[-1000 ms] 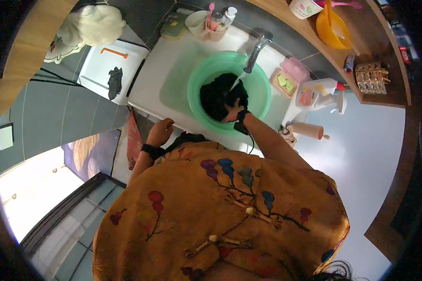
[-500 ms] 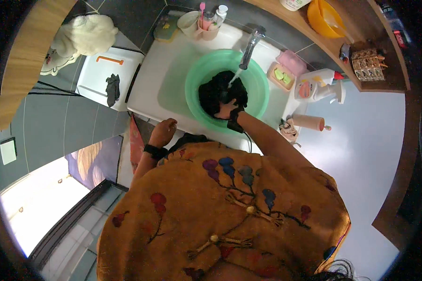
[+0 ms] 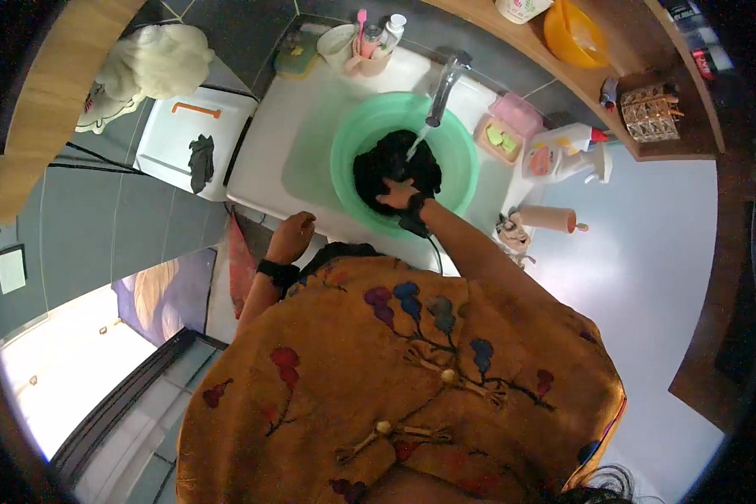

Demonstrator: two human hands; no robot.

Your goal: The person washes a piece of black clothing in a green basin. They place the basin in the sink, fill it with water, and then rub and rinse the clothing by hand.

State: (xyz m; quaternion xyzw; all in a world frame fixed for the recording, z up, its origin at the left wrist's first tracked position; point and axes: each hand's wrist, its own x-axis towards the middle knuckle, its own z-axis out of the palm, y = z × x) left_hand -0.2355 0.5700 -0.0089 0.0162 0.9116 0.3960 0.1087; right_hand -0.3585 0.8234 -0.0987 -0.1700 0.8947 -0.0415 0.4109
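Note:
A black cloth (image 3: 382, 160) lies bunched in a light green plastic basin (image 3: 464, 168) set in the white sink (image 3: 256, 172). Water runs onto the cloth from a chrome faucet (image 3: 448, 84). My right hand (image 3: 400, 195) rests on the near part of the cloth, with fingers spread; some fingertips are lost against the black. Just outside the sink's front edge, my left hand (image 3: 291, 237) hangs with curled fingers and nothing visible in it. Each wrist wears a black band.
Right of the basin are a pink soap box (image 3: 500, 139), a white spray bottle (image 3: 563, 155) and a pinkish cylinder (image 3: 550, 218). A toothbrush cup (image 3: 368, 63) stands behind. Above, a wooden shelf (image 3: 630, 67) holds an orange bowl (image 3: 573, 38). A white lid with dark cloth (image 3: 202, 162) sits left.
My right hand has shifted slightly left over the cloth, its fingers now more spread. Water still runs; my left hand stays where it was.

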